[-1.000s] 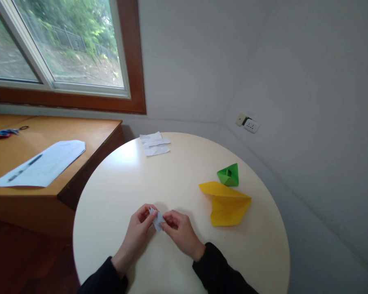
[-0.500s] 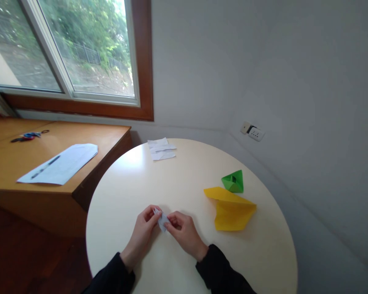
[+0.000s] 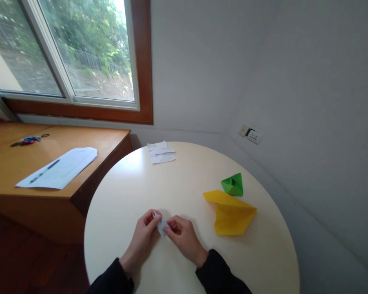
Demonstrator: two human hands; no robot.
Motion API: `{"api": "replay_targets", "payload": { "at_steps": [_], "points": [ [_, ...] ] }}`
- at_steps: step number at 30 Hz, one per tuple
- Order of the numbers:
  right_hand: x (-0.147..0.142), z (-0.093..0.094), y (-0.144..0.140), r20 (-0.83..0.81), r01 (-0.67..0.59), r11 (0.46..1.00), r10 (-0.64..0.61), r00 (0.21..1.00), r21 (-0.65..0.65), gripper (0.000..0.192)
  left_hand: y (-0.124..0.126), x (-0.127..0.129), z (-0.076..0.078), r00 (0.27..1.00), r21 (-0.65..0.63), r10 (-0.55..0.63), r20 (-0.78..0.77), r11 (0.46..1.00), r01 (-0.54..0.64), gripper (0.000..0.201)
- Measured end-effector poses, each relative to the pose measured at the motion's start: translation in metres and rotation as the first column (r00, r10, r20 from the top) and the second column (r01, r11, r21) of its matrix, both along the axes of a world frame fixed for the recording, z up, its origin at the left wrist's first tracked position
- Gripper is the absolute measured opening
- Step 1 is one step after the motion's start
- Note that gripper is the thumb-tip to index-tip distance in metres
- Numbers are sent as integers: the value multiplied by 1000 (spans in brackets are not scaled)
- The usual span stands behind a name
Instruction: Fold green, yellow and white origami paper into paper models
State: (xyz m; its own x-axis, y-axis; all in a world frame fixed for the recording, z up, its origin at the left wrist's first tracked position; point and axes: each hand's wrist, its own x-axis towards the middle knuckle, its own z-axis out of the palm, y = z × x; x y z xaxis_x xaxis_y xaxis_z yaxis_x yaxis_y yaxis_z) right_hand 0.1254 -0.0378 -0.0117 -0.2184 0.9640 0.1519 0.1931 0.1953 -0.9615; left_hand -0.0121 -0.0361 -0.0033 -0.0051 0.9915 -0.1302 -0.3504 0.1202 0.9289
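A small folded piece of white paper (image 3: 162,226) is pinched between my two hands, low over the near half of the round table. My left hand (image 3: 145,233) grips its left side between thumb and fingers. On its right side, my right hand (image 3: 184,236) holds it with thumb and curled fingers. Parts of the paper are hidden behind my fingertips. To the right of my hands lies a yellow paper plane (image 3: 233,214). Just beyond that sits a green paper boat (image 3: 233,185).
White paper sheets (image 3: 161,154) lie at the far edge of the round table (image 3: 187,183). On the wooden desk (image 3: 86,175) at left are white papers (image 3: 70,165), a pen (image 3: 45,170) and scissors (image 3: 31,140). A wall socket (image 3: 254,136) is at right.
Everything sits slightly lower in view, as the camera has tilted a little. Both hands keep hold of the white paper, with barely any shift of the fingers.
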Motion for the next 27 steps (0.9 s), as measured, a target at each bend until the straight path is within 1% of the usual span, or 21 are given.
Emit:
{"api": "replay_targets", "payload": {
  "at_steps": [9,14,23,27],
  "points": [
    [1,-3,0,-18,-6,1000,6,1000,3,9,0,-1,-2,999,11,10,-35,1000,-10,27],
    [0,-3,1,-29,-4,1000,3,1000,-13,9,1,-2,-3,1000,12,-7,-29,1000,7,26],
    [0,-7,1,-27,1,1000,-1,1000,-17,8,-1,0,3,1000,-28,-5,-2,1000,4,26],
    [0,-6,1,-48,5,1000,-6,999,-28,9,1,0,2,1000,-36,-2,15,999,2,26]
  ]
}}
